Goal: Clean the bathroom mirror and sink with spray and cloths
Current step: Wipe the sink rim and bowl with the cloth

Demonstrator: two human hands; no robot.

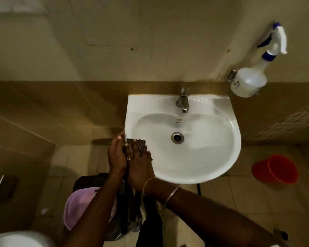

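Far left of the fingers: a metal holder [0, 186] on the wall. Below the wrists, a lilac tub [82, 205] on the floor.

Left hand [117, 154]: side-on, fingers together and lightly bent against the left edge of the cloth [136, 143]. Cannot tell if they actually grip it. Thumb tip is just at the sink [194, 177] rim.

Cloth: dark, striped, bunched under the fingertips on the sink's left rim. A dark tail seems to hang down between the two wrists. Wet or dry, cannot tell.

Right hand [140, 166]: fingers spread apart and laid flat over the cloth, pressing it onto the rim; not curled round it. Bangles on that wrist.

Step, as I read it: wiping the rim, starting at the left edge. To do it well, keep the right palm flat and the pressure even, and follow the rim curve away from the fingertips towards the tap [182, 102]. The left hand should gather the loose tail so it does not drag. Then work down the bowl to the drain [177, 137].

Sink is white and glossy, with no obvious grime from here. Mirror not in view.

Well right of the fingers and up the wall: spray bottle [251, 77], white with a blue trigger, parked on a bracket. On the floor past the basin: orange bucket [275, 169].
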